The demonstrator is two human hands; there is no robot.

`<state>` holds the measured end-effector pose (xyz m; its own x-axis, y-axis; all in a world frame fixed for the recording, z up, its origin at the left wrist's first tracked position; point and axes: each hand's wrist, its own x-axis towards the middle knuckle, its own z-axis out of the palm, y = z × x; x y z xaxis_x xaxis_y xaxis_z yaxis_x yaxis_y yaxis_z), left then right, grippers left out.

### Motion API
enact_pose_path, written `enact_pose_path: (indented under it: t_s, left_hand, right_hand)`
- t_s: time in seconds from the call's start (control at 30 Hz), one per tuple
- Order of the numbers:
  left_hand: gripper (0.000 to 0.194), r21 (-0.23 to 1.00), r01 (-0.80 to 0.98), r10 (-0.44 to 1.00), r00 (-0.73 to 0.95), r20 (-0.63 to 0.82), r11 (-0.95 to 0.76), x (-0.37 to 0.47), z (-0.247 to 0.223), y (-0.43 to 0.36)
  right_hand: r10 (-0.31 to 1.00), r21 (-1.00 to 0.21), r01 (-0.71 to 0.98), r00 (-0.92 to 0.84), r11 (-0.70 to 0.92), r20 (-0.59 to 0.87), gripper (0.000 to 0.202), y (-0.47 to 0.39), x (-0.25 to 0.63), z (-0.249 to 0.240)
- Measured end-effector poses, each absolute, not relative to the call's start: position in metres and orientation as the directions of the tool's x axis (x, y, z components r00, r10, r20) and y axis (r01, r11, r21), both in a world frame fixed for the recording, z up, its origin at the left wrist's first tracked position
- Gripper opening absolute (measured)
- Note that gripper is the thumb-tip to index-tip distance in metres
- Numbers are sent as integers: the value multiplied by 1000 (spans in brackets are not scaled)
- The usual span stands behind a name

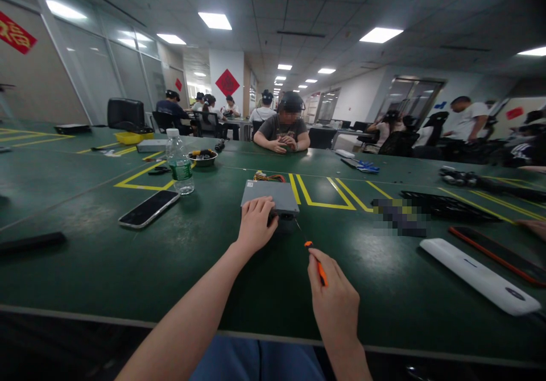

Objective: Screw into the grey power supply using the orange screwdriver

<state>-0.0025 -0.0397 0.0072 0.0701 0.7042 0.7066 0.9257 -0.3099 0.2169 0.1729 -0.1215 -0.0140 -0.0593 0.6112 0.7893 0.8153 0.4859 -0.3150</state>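
A grey metal computer power supply unit [271, 194] lies on the green table, its bundle of coloured cables [271, 177] at the far side. My left hand [257, 222] grips its near left part, fingers over the top and thumb against the near face. In my right hand [335, 287] is a screwdriver [321, 272] with an orange and black handle. Its thin shaft points up and left, with the tip at the near right corner of the unit. Whether the tip sits in a screw is too small to tell.
A phone [149, 208], a water bottle [181, 168] and a metal bowl [203, 157] are to the left. On the right lie a long white device [478, 276] and an orange-edged phone [499, 253]. A person [284, 125] sits across the table [264, 290].
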Motion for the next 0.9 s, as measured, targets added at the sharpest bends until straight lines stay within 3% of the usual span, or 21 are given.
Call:
enact_pose_path:
  t_s: [0.23, 0.43, 0.73, 0.9]
  left_hand:
    - [23, 216, 927, 700, 66, 711, -307, -1, 6, -39]
    - [23, 214, 925, 702, 73, 708, -313, -2, 7, -39]
    - [22, 218, 926, 705, 69, 706, -309, -2, 7, -39]
    - [23, 221, 926, 707, 66, 705, -307, -2, 6, -38]
  right_hand:
    - [634, -304, 847, -50, 437, 772, 29, -124, 165, -14]
    - [505, -184, 855, -102, 485, 857, 19, -124, 167, -7]
    - [604, -324, 837, -10, 441, 797, 23, -125, 165, -11]
    - [537, -289, 763, -89, 578, 839, 22, -127, 161, -13]
